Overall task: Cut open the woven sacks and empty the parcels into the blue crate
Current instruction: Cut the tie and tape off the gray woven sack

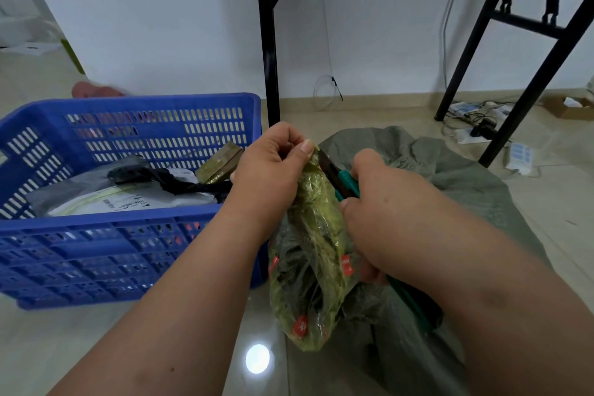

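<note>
The sack [308, 254], its neck bunched under glossy tape, looks soft, crinkly and light; the left hand [270, 170] pinches its top, a sound hold, while the right hand [379, 202] grips a cutter [340, 180] against it, beside the crate [128, 235]

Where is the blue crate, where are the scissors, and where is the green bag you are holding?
blue crate [106, 228], head view, on its near rim.
scissors [348, 182], head view, on the teal handle.
green bag [316, 241], head view, on its crinkled middle.
</note>
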The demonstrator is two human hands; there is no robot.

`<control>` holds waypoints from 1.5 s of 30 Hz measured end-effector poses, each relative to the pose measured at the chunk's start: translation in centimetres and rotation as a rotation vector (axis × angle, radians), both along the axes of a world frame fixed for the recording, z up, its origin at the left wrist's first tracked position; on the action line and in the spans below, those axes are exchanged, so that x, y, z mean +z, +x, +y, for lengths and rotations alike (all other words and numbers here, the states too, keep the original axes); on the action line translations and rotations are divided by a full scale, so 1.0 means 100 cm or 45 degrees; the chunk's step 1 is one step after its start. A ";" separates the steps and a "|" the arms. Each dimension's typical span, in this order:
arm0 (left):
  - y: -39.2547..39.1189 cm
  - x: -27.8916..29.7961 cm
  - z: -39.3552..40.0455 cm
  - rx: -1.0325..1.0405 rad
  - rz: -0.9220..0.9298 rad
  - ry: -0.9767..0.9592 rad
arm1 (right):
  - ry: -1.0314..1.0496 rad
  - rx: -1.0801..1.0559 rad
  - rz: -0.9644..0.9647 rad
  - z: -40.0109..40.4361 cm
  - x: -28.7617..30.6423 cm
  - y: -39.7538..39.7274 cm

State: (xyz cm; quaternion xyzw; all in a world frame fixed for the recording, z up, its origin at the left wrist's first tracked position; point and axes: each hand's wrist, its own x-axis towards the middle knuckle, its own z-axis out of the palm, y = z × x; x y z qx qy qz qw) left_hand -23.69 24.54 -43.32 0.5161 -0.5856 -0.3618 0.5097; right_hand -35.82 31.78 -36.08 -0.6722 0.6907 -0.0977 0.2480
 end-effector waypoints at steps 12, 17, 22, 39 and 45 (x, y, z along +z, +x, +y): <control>-0.009 -0.006 0.001 0.098 0.051 0.021 | 0.052 -0.029 0.053 0.000 0.001 0.001; -0.012 -0.008 0.001 0.104 0.146 0.047 | 0.099 -0.024 0.038 0.002 0.003 0.001; -0.008 -0.011 -0.003 0.166 0.307 0.159 | 0.197 0.018 0.041 0.006 0.006 0.002; 0.018 0.003 -0.010 -0.080 0.304 0.050 | 0.008 0.036 -0.151 0.006 0.013 -0.003; 0.019 0.004 -0.010 -0.089 0.208 0.042 | -0.022 0.031 -0.099 0.002 0.006 0.004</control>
